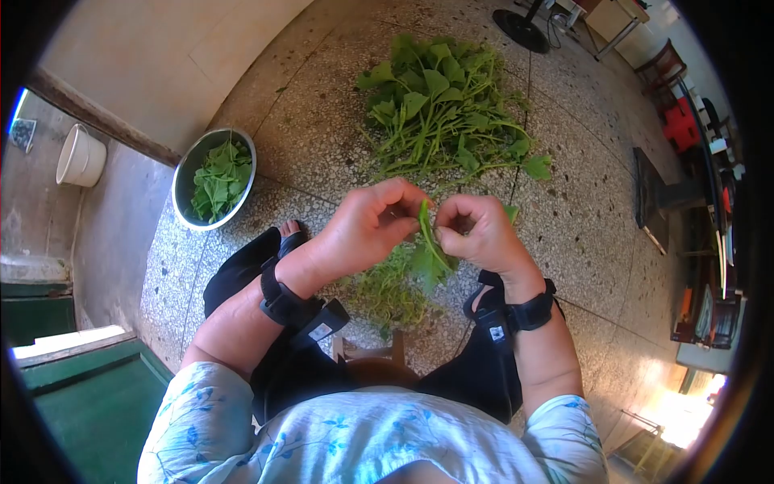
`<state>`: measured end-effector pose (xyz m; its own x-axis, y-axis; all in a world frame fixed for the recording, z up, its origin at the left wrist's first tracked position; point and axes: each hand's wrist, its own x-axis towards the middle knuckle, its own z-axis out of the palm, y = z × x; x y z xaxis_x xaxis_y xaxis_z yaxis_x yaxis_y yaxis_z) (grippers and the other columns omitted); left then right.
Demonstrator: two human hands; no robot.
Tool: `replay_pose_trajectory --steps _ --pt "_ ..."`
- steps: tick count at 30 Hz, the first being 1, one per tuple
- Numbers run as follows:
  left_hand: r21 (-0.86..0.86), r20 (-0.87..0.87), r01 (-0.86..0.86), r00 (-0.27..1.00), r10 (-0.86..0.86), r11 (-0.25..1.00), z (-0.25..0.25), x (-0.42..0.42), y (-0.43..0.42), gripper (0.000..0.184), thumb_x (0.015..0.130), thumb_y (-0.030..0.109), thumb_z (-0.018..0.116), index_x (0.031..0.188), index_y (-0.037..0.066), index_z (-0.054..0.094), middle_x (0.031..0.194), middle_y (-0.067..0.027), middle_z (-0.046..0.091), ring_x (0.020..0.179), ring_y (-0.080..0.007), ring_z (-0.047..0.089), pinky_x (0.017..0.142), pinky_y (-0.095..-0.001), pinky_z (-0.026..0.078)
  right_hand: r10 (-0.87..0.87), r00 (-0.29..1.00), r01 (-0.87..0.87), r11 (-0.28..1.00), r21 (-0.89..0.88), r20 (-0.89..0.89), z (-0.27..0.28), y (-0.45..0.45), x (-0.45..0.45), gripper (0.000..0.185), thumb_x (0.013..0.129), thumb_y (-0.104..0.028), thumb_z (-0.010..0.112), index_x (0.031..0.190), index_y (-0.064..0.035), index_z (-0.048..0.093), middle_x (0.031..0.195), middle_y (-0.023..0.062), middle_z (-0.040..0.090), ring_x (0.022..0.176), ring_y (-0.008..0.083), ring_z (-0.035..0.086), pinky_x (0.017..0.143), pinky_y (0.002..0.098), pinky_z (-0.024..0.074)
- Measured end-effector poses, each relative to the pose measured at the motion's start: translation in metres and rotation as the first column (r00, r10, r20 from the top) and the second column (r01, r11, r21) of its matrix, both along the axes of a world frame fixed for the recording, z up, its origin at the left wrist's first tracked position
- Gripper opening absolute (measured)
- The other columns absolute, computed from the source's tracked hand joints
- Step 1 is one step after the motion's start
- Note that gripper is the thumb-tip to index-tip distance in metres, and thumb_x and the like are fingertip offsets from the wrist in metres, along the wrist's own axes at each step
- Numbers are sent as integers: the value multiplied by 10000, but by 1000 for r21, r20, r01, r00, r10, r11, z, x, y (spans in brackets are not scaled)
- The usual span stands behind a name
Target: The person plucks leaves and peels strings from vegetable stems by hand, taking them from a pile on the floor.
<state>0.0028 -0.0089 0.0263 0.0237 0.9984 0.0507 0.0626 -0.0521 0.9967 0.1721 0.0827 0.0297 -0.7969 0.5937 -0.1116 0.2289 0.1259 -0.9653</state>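
Between my two hands hangs a leafy green stem, its leaf drooping below my fingers. My left hand pinches the upper end of the stem between thumb and fingers. Close beside it, my right hand is closed with thumb against forefinger at the stem's side; the exact grip is partly hidden. On the floor past my hands lies a big heap of leafy greens with long stems. Beneath my hands, between my feet, is a smaller pile of thin stringy green pieces.
A metal basin with loose green leaves stands at the left by the wall corner. Farther left is a white bucket. A black round stand base is at the top, and a red stool at the right.
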Motion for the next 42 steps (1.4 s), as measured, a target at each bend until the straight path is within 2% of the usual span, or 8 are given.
replay_pose_trajectory --steps 8,18,24,27,30,35,36,42 --pt "-51 298 -20 954 34 999 -10 -5 4 114 794 -23 502 876 44 460 817 -19 533 709 -79 546 630 -214 472 -77 986 62 993 -101 -148 0 5 7 36 716 -22 566 731 -16 535 739 -8 570 591 17 469 539 172 392" --pt "-30 307 -84 948 90 996 -16 -14 8 101 814 -4 512 886 50 466 891 -76 564 702 -99 549 553 -213 479 -70 973 -37 894 -447 -220 6 12 14 56 734 3 496 725 -45 469 752 76 551 593 102 531 516 236 460" --pt "45 381 -148 917 120 988 -17 -23 8 103 816 -1 518 892 44 467 909 -95 568 729 -120 559 564 -226 485 -123 981 59 926 -372 -152 -2 28 38 61 730 15 484 719 -42 465 741 68 541 608 113 542 545 256 491" --pt "52 383 -187 911 153 981 -17 -27 5 107 816 6 521 901 46 470 903 -90 572 729 -120 559 570 -228 486 -292 952 300 950 -92 86 -8 37 45 41 748 12 501 755 -26 489 709 61 557 596 111 549 519 243 487" --pt "28 336 -214 922 193 976 -16 -23 3 108 812 -3 518 901 45 479 881 -75 582 725 -108 559 580 -217 477 -411 911 412 911 -22 40 -4 28 34 34 761 -20 542 765 -20 508 701 51 563 583 100 541 517 233 477" --pt "-45 -149 -227 964 219 973 -14 -8 2 103 776 -22 551 869 13 524 785 -26 574 691 -56 539 590 -182 433 -215 961 258 923 284 -175 -7 -3 -9 85 737 -49 603 818 -24 592 688 41 556 590 127 541 530 242 440" --pt "-44 -149 -223 965 214 974 -12 -5 2 103 776 -22 551 869 13 524 785 -26 574 691 -56 539 590 -182 433 -130 975 199 877 438 -182 -5 -4 -14 91 727 -51 610 812 -18 602 683 53 553 590 153 547 535 256 435" --pt "133 -281 -240 921 268 962 -14 -1 5 83 744 -31 578 817 -4 551 724 -26 562 657 -66 541 590 -205 446 -119 985 164 880 445 -127 -1 -8 -18 56 713 -39 607 756 -9 589 692 107 540 604 236 553 534 291 431"
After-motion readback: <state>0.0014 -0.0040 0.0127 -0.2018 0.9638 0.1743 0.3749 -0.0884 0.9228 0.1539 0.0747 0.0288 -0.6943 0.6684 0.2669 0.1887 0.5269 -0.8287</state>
